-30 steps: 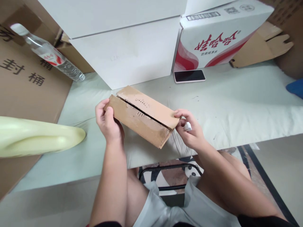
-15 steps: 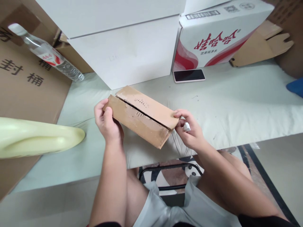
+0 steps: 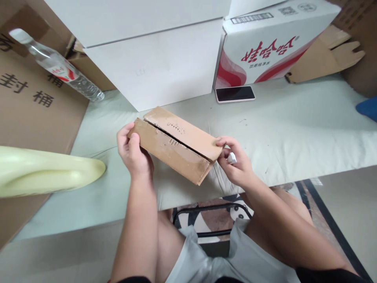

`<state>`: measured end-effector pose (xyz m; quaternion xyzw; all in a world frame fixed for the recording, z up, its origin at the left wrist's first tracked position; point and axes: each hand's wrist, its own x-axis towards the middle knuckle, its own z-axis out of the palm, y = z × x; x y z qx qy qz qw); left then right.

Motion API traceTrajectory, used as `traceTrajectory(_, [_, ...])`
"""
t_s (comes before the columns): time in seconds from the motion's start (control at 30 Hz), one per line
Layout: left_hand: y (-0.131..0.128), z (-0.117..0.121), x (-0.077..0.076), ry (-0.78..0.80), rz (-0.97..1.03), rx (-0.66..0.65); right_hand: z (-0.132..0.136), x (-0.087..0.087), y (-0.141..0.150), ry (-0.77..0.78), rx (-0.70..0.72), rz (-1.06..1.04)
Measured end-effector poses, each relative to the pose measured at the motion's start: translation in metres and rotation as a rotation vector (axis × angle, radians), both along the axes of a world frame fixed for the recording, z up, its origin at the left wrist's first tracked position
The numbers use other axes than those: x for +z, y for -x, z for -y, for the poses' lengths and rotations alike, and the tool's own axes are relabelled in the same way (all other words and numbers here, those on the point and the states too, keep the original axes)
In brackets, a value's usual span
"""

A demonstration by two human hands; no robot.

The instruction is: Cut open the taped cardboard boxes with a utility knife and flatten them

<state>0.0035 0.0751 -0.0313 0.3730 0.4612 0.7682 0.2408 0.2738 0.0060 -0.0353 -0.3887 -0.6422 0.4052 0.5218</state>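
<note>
A small brown cardboard box [image 3: 176, 151] is held tilted above the pale green cloth, its two top flaps nearly meeting along a dark slit. Torn marks show on the flaps near the slit. My left hand [image 3: 134, 151] grips the box's left end, thumb on the near flap. At the right end, my right hand [image 3: 237, 161] pinches the corner between thumb and fingers. Tucked in that same hand is a small white object [image 3: 231, 158], too small to make out. The inside of the box is hidden.
Behind the box stand a large white box [image 3: 165, 67] and a red-and-white water carton [image 3: 265, 51]. A phone [image 3: 235, 94] lies before the carton. To the left are a plastic bottle [image 3: 63, 68], a big cardboard box [image 3: 32, 114] and a yellow-green smooth object [image 3: 50, 171].
</note>
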Motion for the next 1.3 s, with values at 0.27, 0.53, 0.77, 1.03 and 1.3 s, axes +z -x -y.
traceTrajectory(0.27, [-0.0026,0.0011,0.0047,0.011,0.059,0.014,-0.0005,-0.0016,-0.0003,-0.03,0.01,-0.007])
traceTrajectory(0.53, [-0.003,0.0011,0.0028,0.023,0.014,0.018,0.0001,-0.0031,-0.0001,-0.024,0.01,-0.013])
traceTrajectory(0.77, [-0.0035,0.0011,0.0025,0.025,0.009,0.019,0.0004,-0.0031,0.0011,-0.014,0.006,-0.009])
traceTrajectory(1.03, [-0.0049,0.0004,0.0024,0.004,0.014,0.013,0.0006,-0.0052,0.002,-0.05,-0.011,0.033])
traceTrajectory(1.3, [-0.0101,0.0003,0.0052,0.025,0.011,0.036,0.0006,-0.008,0.0041,-0.059,-0.043,0.024])
